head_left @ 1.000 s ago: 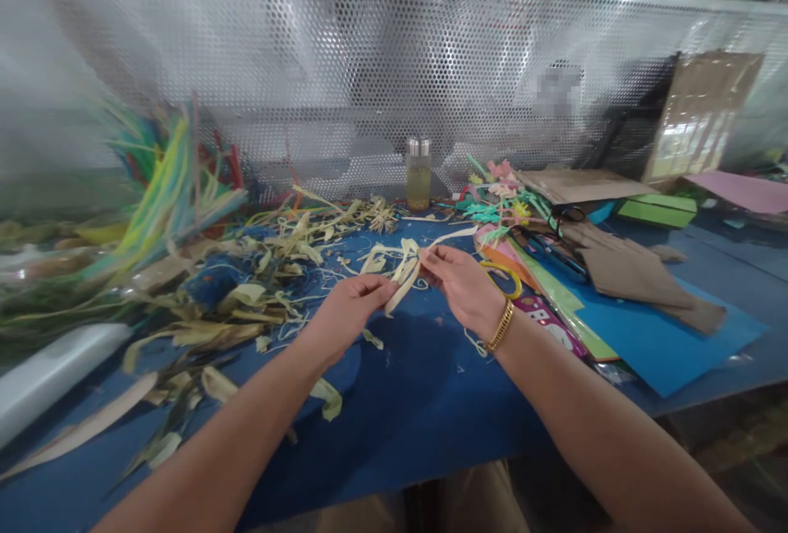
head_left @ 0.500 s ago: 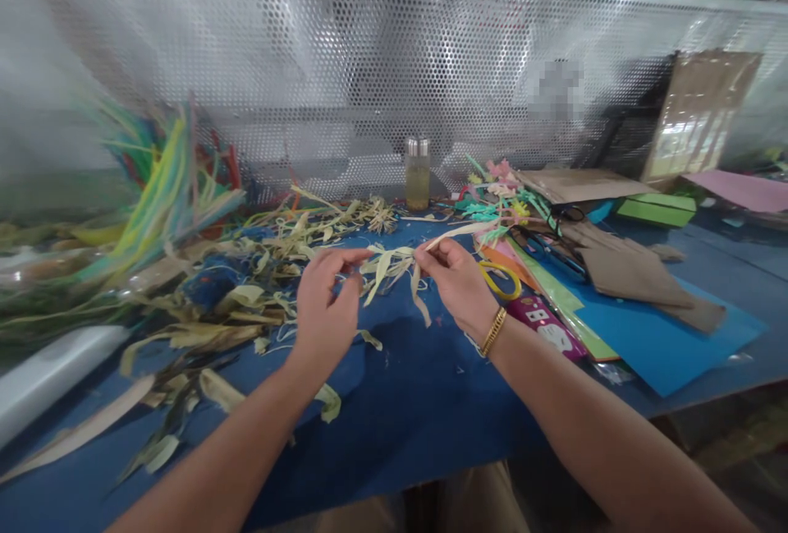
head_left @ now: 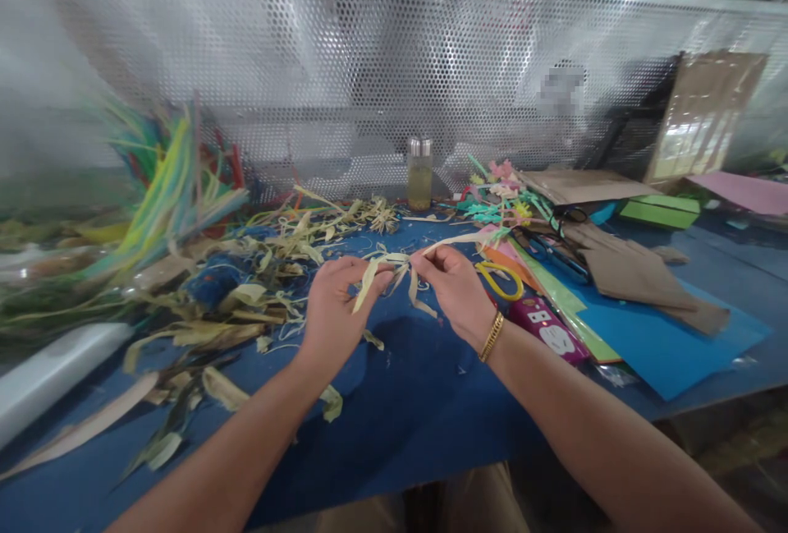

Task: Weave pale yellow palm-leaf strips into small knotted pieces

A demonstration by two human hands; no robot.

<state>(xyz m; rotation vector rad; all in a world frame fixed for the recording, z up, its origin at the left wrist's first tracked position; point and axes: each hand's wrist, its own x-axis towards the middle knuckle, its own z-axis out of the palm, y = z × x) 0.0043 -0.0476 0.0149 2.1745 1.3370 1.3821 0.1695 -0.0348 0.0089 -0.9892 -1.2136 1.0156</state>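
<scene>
A small bunch of pale, dry corn husk strips [head_left: 400,259] is held just above the blue table, between my two hands. My right hand [head_left: 459,287], wearing a gold bracelet, pinches the right part of the bunch. A long strip sticks out past its fingers to the right, and another dangles below. My left hand [head_left: 336,299] is closed, thumb against fingers, on the bunch's left side, where a strip hangs over the fingers. Its fingertips are partly hidden by the husk. Beside my right wrist lie a yellow loop [head_left: 501,280] and a purple packet [head_left: 547,329].
Loose husk scraps [head_left: 227,323] cover the left of the table [head_left: 424,402]. Colourful stems [head_left: 160,196] stand behind them. A bottle [head_left: 419,176] stands by the perforated metal screen [head_left: 295,48]. On the right are blue paper [head_left: 665,352], brown cardboard [head_left: 637,274] and small artificial flowers [head_left: 501,188].
My left hand has moved right and closed from parted fingers onto the husk strips. The right hand keeps its pinch, nearly in place.
</scene>
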